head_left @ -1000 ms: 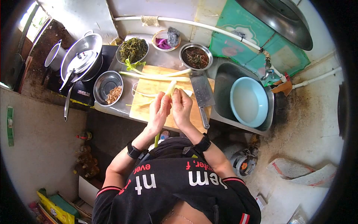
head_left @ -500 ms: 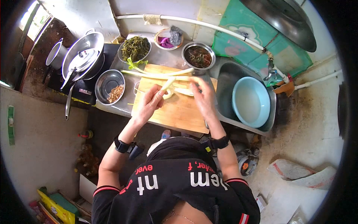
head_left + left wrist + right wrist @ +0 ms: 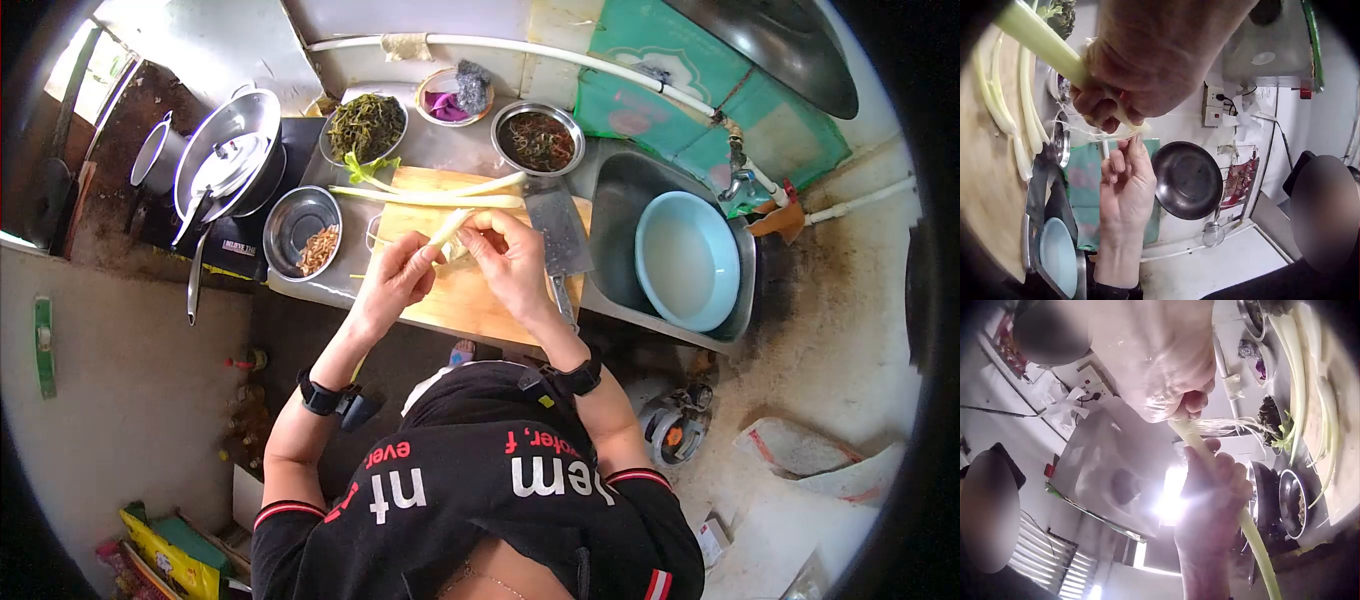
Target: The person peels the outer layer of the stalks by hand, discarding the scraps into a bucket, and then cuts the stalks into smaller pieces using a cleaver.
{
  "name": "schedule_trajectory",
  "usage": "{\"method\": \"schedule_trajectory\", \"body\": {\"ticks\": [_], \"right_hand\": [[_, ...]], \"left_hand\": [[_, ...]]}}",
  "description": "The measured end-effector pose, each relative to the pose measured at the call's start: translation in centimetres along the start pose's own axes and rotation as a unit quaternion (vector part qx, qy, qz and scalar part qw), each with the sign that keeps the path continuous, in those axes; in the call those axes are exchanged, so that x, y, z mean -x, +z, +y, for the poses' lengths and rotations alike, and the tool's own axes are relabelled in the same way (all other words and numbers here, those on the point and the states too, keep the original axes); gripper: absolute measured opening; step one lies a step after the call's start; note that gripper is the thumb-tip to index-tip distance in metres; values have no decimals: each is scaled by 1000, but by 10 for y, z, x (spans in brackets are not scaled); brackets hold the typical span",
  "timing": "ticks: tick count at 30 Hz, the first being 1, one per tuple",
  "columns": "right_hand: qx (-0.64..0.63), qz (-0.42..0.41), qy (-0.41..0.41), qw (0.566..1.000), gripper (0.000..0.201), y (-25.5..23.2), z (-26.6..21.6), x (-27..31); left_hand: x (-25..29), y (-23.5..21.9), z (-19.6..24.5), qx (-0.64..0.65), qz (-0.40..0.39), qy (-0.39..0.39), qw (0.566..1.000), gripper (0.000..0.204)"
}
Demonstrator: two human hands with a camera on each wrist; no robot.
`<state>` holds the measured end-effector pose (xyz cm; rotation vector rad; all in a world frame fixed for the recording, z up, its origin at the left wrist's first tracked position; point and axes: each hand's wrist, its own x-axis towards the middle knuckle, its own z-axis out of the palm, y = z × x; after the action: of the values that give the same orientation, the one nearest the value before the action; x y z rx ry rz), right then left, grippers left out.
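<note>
My left hand (image 3: 400, 275) grips a pale green celery stalk (image 3: 450, 232) above the cutting board (image 3: 480, 300). At the stalk's upper end, my right hand (image 3: 508, 262) pinches with thumb and fingers. Thin pale strings (image 3: 1225, 425) hang from that end in the right wrist view. The left wrist view has the stalk (image 3: 1041, 40) running into the left hand (image 3: 1141, 62), with the right hand's (image 3: 1125, 194) fingertips at its tip. More stalks (image 3: 430, 198) lie across the board's far side. A cleaver (image 3: 558, 235) rests on the board's right part.
A steel bowl with small brown pieces (image 3: 303, 232) stands left of the board. Behind are a bowl of dark greens (image 3: 365, 128), a bowl with purple pieces (image 3: 445, 104) and a bowl of dark liquid (image 3: 538, 139). Right, the sink (image 3: 610, 200) holds a blue basin (image 3: 688, 262).
The right hand was at the stalk, moved off to the right with spread fingers, and is now back pinching the stalk's end. The left hand keeps its grip on the stalk.
</note>
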<state>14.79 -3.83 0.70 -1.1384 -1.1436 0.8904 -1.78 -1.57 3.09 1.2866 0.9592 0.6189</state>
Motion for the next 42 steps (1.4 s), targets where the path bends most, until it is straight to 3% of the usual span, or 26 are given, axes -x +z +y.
{"method": "schedule_trajectory", "body": {"ticks": [2,5,14,18,20,21,24,26,27,29,31,32,35,36,38,39,41,42], "right_hand": [[15,-22,-44,999,6,0,-2,0],[43,-46,-40,997,6,-2,-4,1],[60,-32,-75,995,8,-3,-2,17],[73,-54,-30,995,9,-19,-2,14],[197,-98,-74,973,15,-33,4,6],[197,-96,-74,973,15,-38,6,1],[144,-40,-106,983,28,-42,8,-7],[-103,-118,11,988,31,-29,7,-10],[-227,-155,67,959,33,-20,6,-11],[-200,-150,33,968,31,-2,15,-6],[-150,-100,135,974,28,9,13,1],[-151,-101,136,974,28,12,13,3],[86,-40,-19,995,17,17,13,6],[86,-41,-19,995,17,17,11,5],[236,-23,-84,968,10,14,6,3],[236,-23,-84,968,10,13,7,2],[335,-72,-194,919,5,9,11,1],[336,-75,-195,918,5,10,11,0]], "left_hand": [[1,-1,0,5,-3,-1,1000,25],[3,0,-1,17,-5,0,1000,27],[-1,-3,0,47,-10,-4,999,30],[-2,-3,0,30,-34,-18,999,28],[-4,-2,0,11,-42,-13,999,27],[-5,-2,1,-6,-47,-7,999,27],[-5,-2,6,-27,-48,-13,998,26],[-7,1,6,-33,-49,-12,998,25],[-8,1,6,-38,-45,-13,998,23],[-10,4,1,-24,-33,-2,999,22],[-10,5,-1,-8,-16,7,1000,21],[-10,6,-1,-11,-4,-4,1000,20],[-11,10,-1,-16,25,3,1000,19],[-11,11,1,-12,26,-4,1000,20],[-11,10,0,-7,29,-12,999,20],[-13,9,-2,6,40,-7,999,23],[-19,9,-2,21,50,-2,999,26],[-24,11,-1,8,64,-14,998,30]]}}
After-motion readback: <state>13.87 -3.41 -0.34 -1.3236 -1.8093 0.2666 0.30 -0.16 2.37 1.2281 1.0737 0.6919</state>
